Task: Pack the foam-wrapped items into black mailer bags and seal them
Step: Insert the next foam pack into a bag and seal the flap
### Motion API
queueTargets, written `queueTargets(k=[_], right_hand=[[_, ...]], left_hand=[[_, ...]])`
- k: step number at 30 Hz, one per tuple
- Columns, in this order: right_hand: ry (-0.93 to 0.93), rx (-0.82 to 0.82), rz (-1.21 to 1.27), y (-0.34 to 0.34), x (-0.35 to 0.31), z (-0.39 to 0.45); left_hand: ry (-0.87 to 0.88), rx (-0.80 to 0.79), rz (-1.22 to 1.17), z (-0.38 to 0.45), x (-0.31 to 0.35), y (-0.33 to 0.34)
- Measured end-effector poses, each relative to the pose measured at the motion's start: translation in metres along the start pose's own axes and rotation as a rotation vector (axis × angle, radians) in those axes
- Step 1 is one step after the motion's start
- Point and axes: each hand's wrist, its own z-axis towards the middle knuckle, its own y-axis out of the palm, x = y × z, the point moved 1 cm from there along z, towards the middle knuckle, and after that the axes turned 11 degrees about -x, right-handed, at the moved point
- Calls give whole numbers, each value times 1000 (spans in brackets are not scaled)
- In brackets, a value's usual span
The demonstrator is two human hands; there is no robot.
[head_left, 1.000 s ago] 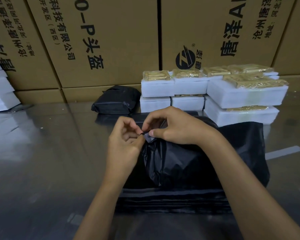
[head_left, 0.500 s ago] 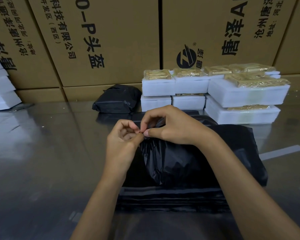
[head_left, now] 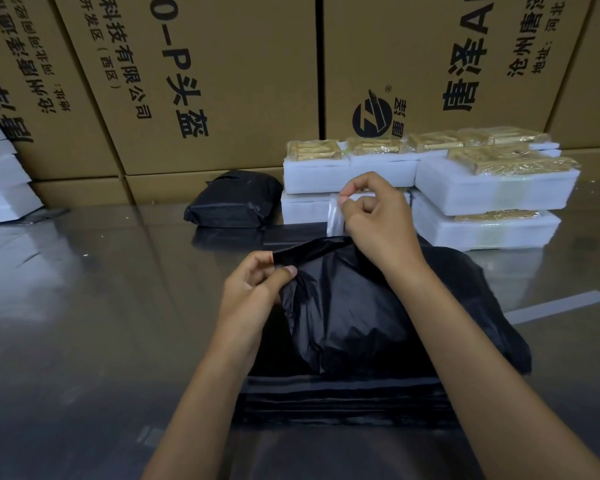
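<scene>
At centre frame, the left hand (head_left: 257,289) pinches the crinkled black plastic mailer bag (head_left: 354,317) flap to keep it taut, while the right hand (head_left: 374,216) grips the thin clear adhesive liner strip (head_left: 336,216), lifted to expose the glue.

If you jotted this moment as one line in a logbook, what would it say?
step: peeling seal strip | left hand: pinching mailer bag flap | right hand: lifting clear strip | sealed bag: behind
</scene>
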Motion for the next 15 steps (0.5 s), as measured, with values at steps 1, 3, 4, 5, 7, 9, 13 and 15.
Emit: queueTargets(k=[1, 3, 4, 5, 7, 9, 13, 15], right_hand=[[12, -20, 57, -2, 0, 0], [17, -81, 159, -5, -2, 0], [18, -104, 184, -7, -2, 1], [21, -111, 178, -8, -2, 2], [38, -91, 105, -16, 1, 5], [50, -52, 33, -28, 9, 9], [87, -34, -63, -55, 29, 11], [122, -33, -104, -67, 41, 10]], left_hand=[[23, 0, 10, 1, 0, 4], [117, 21, 127, 2, 0, 12], [169, 37, 203, 3, -1, 16], [216, 59, 266, 4, -1, 18], [264, 112, 354, 7, -5, 21], [248, 155, 435, 8, -12, 21], [107, 197, 757, 6, -27, 26], [-5, 158, 992, 3, -33, 31]])
